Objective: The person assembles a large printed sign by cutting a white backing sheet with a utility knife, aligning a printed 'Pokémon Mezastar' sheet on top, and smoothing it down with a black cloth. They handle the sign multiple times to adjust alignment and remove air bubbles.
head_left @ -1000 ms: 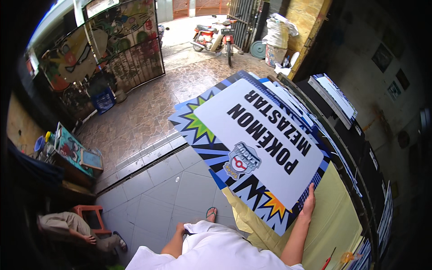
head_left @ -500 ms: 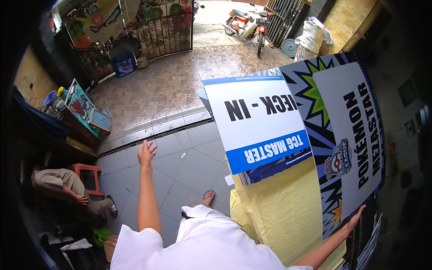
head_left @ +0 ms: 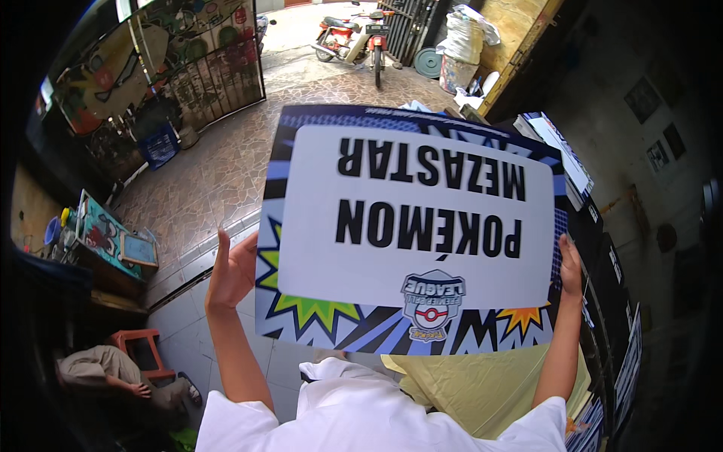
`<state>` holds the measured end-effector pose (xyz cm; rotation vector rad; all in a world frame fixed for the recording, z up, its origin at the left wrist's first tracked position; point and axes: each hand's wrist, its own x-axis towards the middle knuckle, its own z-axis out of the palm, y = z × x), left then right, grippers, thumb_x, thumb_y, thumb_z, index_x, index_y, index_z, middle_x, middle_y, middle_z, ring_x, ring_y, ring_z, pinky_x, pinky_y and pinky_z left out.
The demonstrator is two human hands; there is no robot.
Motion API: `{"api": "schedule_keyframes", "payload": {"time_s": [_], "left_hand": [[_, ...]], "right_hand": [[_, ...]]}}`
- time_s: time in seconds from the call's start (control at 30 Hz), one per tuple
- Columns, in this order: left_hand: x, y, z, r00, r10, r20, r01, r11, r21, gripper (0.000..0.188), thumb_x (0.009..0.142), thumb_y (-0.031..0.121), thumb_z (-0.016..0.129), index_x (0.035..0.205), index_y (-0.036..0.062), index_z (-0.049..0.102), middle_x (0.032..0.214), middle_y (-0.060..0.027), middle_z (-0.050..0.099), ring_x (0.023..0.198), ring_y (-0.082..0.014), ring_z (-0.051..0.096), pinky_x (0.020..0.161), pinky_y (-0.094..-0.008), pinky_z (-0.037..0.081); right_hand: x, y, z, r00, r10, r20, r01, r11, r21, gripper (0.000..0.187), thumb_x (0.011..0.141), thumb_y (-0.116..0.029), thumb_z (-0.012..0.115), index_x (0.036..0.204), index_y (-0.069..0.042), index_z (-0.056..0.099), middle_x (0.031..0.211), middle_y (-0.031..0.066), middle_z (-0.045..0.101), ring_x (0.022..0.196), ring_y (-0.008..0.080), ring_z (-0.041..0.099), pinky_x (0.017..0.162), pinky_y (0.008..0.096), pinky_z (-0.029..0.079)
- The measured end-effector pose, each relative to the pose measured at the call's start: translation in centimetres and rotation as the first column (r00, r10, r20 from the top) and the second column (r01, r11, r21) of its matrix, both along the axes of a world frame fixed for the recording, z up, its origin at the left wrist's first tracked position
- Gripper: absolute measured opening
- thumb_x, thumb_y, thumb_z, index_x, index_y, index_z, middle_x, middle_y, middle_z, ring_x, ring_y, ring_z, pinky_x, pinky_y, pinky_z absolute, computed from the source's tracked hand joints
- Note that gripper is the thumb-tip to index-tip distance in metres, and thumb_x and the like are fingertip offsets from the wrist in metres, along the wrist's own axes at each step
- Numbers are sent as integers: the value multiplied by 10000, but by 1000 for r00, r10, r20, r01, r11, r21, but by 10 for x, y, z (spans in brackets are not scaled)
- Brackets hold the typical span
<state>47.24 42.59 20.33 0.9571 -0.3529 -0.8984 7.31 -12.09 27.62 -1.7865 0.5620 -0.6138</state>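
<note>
Presently, I find the rectangular printed sign board [head_left: 418, 230] held crosswise before the wearer.
Its long axis runs left to right, dipping slightly at the right; the lettering reads upside down, its top edge toward the white shirt [head_left: 361, 414], its bottom edge toward the motorcycle [head_left: 352, 39]. It hangs above the near floor [head_left: 188, 331] and partly over the yellow sheet [head_left: 482, 384]. I note the right hand [head_left: 571, 271] pinching the right edge; the left hand [head_left: 232, 273] is spread, thumb raised, at the left edge, finger contact unclear. Half a second ago, the board stood steeply at right and the left hand was well apart from it.
</note>
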Motion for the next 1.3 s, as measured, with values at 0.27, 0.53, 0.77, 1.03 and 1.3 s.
{"api": "schedule_keyframes", "payload": {"time_s": [0.27, 0.53, 0.77, 1.03, 1.3], "left_hand": [[-79, -7, -67, 786, 490, 376, -618, 636, 462, 374, 1021, 355, 670, 1125, -4, 657, 1045, -36, 690, 926, -109, 607, 864, -288, 478], [-137, -110, -45, 815, 515, 266, -577, 680, 453, 518, 1045, 214, 621, 1447, -31, 404, 1354, -162, 564, 1235, -220, 559, 1060, -337, 444], [-121, -136, -48, 841, 498, 211, -527, 665, 529, 563, 1039, 254, 620, 1444, -24, 346, 1402, -189, 487, 1274, -229, 511, 1093, -378, 403], [-117, -147, -55, 807, 587, 61, -532, 679, 506, 695, 1041, 310, 577, 1574, 20, 239, 1563, -156, 366, 1411, -234, 401, 1174, -384, 302], [-101, -130, -52, 832, 554, 42, -513, 739, 437, 605, 1077, 253, 537, 1572, 16, 283, 1500, -141, 454, 1352, -219, 468, 1141, -356, 352]], "right_hand": [[153, -38, -59, 849, -179, -496, 25, 953, -302, 427, 1018, -360, 665, 1096, 59, 690, 823, 44, 705, 756, 63, 605, 699, 258, 492], [255, -120, -97, 671, -429, -605, 16, 824, -567, 717, 948, -575, 614, 1298, 51, 637, 1295, 298, 649, 1239, 409, 620, 1072, 449, 468], [312, -161, -138, 709, -530, -466, 91, 723, -685, 629, 961, -546, 599, 1211, 26, 674, 1161, 276, 696, 1115, 423, 661, 988, 465, 505], [311, -145, -143, 704, -532, -470, 95, 726, -681, 597, 997, -530, 541, 1206, 21, 634, 1301, 227, 627, 1293, 381, 518, 1106, 464, 404], [300, -150, -122, 605, -515, -607, 89, 802, -591, 814, 938, -701, 520, 1214, 46, 686, 1248, 297, 669, 1244, 418, 604, 1059, 478, 461]]}}
